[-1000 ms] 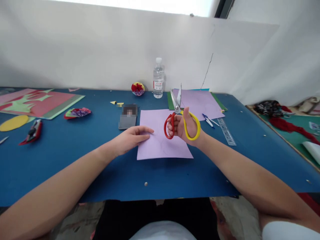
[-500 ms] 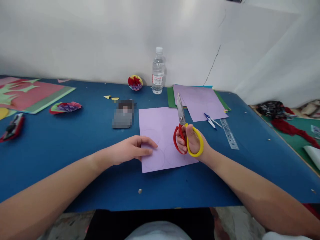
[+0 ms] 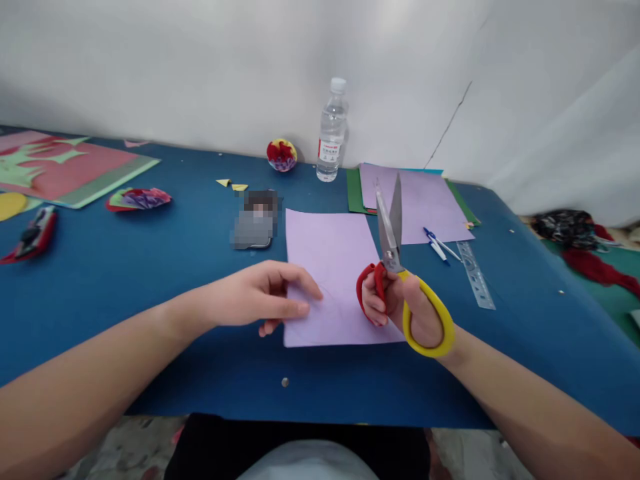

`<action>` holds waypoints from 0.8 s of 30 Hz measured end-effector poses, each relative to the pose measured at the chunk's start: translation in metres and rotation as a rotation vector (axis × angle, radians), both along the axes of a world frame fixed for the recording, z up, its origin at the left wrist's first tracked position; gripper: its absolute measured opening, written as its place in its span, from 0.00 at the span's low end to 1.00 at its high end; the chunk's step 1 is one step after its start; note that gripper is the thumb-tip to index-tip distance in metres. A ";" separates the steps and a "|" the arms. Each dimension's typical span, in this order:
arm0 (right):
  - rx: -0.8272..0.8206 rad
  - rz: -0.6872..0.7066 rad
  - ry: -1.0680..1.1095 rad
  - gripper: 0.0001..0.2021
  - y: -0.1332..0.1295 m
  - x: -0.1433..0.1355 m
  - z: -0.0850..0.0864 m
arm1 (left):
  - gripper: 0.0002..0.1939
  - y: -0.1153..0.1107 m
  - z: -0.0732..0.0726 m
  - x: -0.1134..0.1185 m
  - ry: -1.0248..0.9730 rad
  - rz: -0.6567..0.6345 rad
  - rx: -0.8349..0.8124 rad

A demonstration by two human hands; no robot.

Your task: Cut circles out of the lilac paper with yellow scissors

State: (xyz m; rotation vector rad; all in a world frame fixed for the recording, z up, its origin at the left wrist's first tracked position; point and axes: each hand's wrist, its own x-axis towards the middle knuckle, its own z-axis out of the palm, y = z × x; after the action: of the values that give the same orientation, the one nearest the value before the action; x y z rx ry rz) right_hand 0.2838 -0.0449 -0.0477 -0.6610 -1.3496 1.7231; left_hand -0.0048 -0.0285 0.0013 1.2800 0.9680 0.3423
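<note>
A sheet of light purple paper (image 3: 333, 247) lies in front of me, with faint pencil lines on its lower part. My left hand (image 3: 273, 297) grips the sheet's left edge, thumb and index finger on top and other fingertips beneath. Above the sheet's right side, my right hand (image 3: 400, 300) holds scissors (image 3: 391, 257) with one red and one yellow handle loop. Their blades point away from me and are parted, with nothing visible between them.
Beyond the sheet are a blurred-out phone (image 3: 256, 220), a water bottle (image 3: 331, 133) and a colourful paper ball (image 3: 281, 155). To the right lie stacked coloured papers (image 3: 425, 200), pens (image 3: 437, 247) and a clear ruler (image 3: 475, 275). A folded paper piece (image 3: 139, 199) sits left.
The scissors' blades have spread apart from nearly closed, and my right hand has come nearer to me. The purple sheet has lifted a little at its left side under my left hand.
</note>
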 end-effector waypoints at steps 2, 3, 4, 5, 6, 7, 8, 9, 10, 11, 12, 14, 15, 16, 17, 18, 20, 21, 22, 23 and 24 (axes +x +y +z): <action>0.010 -0.005 0.028 0.31 -0.002 -0.001 -0.002 | 0.14 -0.001 0.001 0.000 -0.002 -0.137 -0.028; 0.017 -0.002 0.020 0.30 -0.002 -0.001 -0.004 | 0.15 0.000 0.000 0.001 0.005 -0.187 -0.038; 0.015 0.015 0.010 0.30 -0.001 -0.002 -0.006 | 0.16 0.000 -0.001 0.003 0.009 -0.236 -0.047; 0.007 0.032 0.000 0.30 0.001 -0.002 -0.007 | 0.17 0.000 -0.003 0.004 0.011 -0.261 -0.044; -0.006 0.042 -0.004 0.31 0.002 -0.003 -0.008 | 0.18 0.000 -0.005 0.005 0.018 -0.268 -0.032; -0.020 0.045 -0.008 0.31 0.004 -0.003 -0.009 | 0.18 0.000 -0.007 0.006 0.028 -0.258 -0.010; -0.030 0.042 -0.009 0.32 0.005 -0.004 -0.009 | 0.20 0.001 -0.009 0.007 0.040 -0.232 0.020; -0.038 0.033 -0.008 0.32 0.006 -0.004 -0.009 | 0.22 0.001 -0.011 0.008 0.049 -0.197 0.049; -0.042 0.023 -0.005 0.32 0.006 -0.005 -0.009 | 0.24 0.001 -0.012 0.008 0.053 -0.162 0.076; -0.044 0.015 0.000 0.33 0.005 -0.006 -0.008 | 0.26 0.001 -0.013 0.008 0.052 -0.130 0.095; -0.045 0.009 0.004 0.33 0.005 -0.007 -0.006 | 0.25 0.001 -0.013 0.007 0.046 -0.107 0.103; -0.049 0.001 0.002 0.35 0.002 -0.008 -0.004 | 0.17 0.002 -0.014 0.006 0.055 -0.117 0.077; -0.050 0.002 -0.001 0.35 0.001 -0.009 -0.003 | 0.12 0.002 -0.014 0.006 0.076 -0.153 0.047; -0.051 0.011 -0.001 0.36 0.000 -0.009 -0.002 | 0.11 0.002 -0.015 0.005 0.099 -0.201 0.011; -0.052 0.024 0.002 0.36 -0.001 -0.010 -0.001 | 0.13 0.002 -0.016 0.005 0.114 -0.253 -0.022; -0.053 0.036 0.008 0.36 -0.001 -0.010 -0.001 | 0.14 0.003 -0.017 0.005 0.123 -0.301 -0.043; -0.051 0.051 0.015 0.35 -0.001 -0.011 -0.001 | 0.13 0.004 -0.020 0.006 0.129 -0.366 -0.027; -0.050 0.051 0.013 0.35 -0.001 -0.012 -0.001 | 0.13 0.004 -0.021 0.007 0.135 -0.382 0.007; -0.049 0.048 0.009 0.34 -0.001 -0.012 -0.001 | 0.13 0.005 -0.022 0.007 0.141 -0.389 0.048; -0.049 0.046 0.007 0.33 -0.001 -0.012 0.000 | 0.12 0.005 -0.022 0.007 0.141 -0.384 0.085; -0.052 0.044 0.009 0.33 -0.002 -0.012 0.001 | 0.11 0.005 -0.022 0.007 0.129 -0.373 0.107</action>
State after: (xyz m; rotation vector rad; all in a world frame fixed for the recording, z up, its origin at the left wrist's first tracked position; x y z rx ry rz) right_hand 0.2722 -0.0466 -0.0467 -0.6559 -1.3263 1.7991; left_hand 0.0026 -0.0234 -0.0206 1.5630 0.8048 0.0216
